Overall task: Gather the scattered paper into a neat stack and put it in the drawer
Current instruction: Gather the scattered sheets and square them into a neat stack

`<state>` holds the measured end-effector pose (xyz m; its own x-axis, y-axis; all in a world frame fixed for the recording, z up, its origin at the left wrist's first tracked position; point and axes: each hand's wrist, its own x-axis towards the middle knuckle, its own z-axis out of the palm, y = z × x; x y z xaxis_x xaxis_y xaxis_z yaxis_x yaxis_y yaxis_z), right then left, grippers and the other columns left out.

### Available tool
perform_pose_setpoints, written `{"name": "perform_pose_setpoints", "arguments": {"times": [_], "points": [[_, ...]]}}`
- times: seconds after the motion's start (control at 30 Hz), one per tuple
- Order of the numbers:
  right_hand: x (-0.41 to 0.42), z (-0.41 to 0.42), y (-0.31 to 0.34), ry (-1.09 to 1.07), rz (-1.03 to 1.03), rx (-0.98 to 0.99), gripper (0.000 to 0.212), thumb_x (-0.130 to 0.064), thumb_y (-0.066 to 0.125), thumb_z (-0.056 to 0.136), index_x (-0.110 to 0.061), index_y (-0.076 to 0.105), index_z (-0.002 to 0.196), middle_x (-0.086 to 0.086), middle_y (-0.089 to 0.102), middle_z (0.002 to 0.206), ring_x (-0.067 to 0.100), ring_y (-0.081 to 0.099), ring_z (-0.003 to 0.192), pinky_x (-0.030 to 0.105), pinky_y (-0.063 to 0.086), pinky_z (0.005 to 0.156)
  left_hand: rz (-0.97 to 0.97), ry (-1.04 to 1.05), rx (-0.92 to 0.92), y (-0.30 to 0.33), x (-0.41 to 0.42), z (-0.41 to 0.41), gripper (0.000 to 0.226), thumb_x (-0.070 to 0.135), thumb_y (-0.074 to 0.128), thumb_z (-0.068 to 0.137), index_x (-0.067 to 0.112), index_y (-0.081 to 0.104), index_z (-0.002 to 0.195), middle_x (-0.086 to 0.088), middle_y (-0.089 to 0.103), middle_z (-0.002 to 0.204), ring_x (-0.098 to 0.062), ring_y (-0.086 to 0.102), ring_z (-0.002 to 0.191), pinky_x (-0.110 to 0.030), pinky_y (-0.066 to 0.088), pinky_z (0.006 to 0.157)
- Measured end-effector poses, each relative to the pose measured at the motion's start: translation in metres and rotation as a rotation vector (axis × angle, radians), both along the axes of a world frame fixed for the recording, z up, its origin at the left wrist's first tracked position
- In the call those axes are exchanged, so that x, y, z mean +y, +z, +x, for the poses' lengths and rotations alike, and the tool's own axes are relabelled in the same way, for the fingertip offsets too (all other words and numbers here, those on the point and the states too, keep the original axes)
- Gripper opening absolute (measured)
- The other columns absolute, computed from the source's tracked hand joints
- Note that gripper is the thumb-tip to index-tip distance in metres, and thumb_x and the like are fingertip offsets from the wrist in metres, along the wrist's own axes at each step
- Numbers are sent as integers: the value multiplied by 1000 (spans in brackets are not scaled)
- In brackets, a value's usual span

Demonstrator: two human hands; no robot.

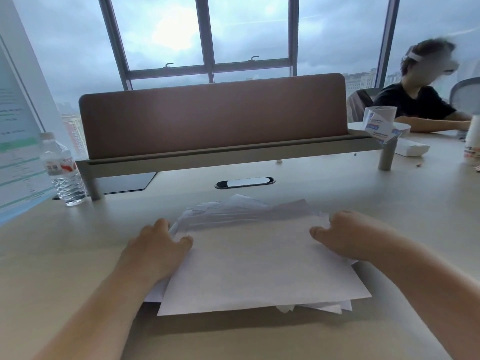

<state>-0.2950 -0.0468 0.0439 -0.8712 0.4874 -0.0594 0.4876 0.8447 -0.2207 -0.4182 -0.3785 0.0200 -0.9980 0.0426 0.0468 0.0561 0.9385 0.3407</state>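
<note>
While labels blur unreadably, left hand (158, 245) grip and right hand (345, 235) grip clutch paper pile (254, 268) edges.

A water bottle (64, 170) stands on the bench (65, 242) at the left, beside a brown divider (213, 113); 1 person (420, 100) sits far right.

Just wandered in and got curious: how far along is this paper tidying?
Done: the sheets are already gathered into one pile of paper on the desk. In hand: the left hand and right hand grip its two sides, but edges still stick out unevenly at front and back. Left: squaring it up and putting it in the drawer, which is not in view.
</note>
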Motion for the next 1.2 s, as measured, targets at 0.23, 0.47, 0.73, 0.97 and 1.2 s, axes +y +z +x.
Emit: {"name": "perform_pose_setpoints", "arguments": {"times": [0.23,0.47,0.73,0.97,1.2], "points": [[-5,-1,-8,48,-52,69,64,-57,50,97,-18,40,147,8,46,150,30,51,131,38,45,100,-53,31,-29,13,-6,5,50,65,58,83,17,58,98,1,64,89,-22,63,83,-33,44,67],[-5,-2,-1,18,-63,58,62,-56,49,99,-10,53,140,9,58,138,26,56,107,31,44,84,230,38,-170,30,-4,15,52,54,65,89,9,61,113,-3,64,102,-26,59,96,-34,43,80],[-16,-8,-20,109,-77,91,63,-56,51,94,-18,42,144,6,44,148,27,51,127,35,44,98,954,107,-362,31,-10,13,38,29,79,86,3,71,113,-23,78,97,-42,74,90,-50,60,84],[-18,-8,-24,118,-67,99,68,-57,49,95,-18,39,148,9,41,149,29,40,139,38,38,108,1129,77,-422,34,-9,20,26,25,66,95,6,75,108,-19,79,92,-35,75,74,-46,57,84],[-16,-12,-26,116,-60,98,69,-59,48,95,-16,40,148,9,42,148,29,39,139,38,37,109,1279,-81,-448,42,-6,29,34,24,67,82,8,74,110,-19,79,96,-33,76,69,-42,55,77]]}}
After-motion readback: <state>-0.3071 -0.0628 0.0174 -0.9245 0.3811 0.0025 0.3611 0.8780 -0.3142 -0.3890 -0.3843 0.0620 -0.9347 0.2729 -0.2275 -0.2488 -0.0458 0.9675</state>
